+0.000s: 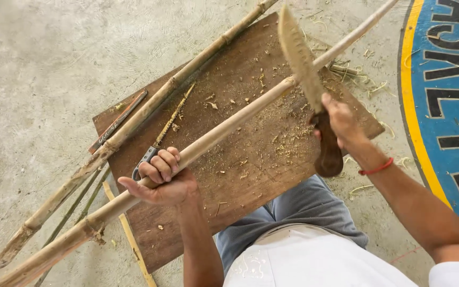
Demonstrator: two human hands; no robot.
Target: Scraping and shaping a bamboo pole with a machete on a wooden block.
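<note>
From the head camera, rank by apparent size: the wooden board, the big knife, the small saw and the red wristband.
1. Wooden board, by far the largest.
2. Big knife, blade plus dark handle in the right hand.
3. Small saw, thin and shorter.
4. Red wristband, smallest.

Pretty cramped over the wooden board [251, 159]: two bamboo poles [229, 123] [134, 119] cross it diagonally, with a small saw [168, 125] wedged between them. Only open room is the bare concrete floor [43, 69] off to the upper left.
</note>
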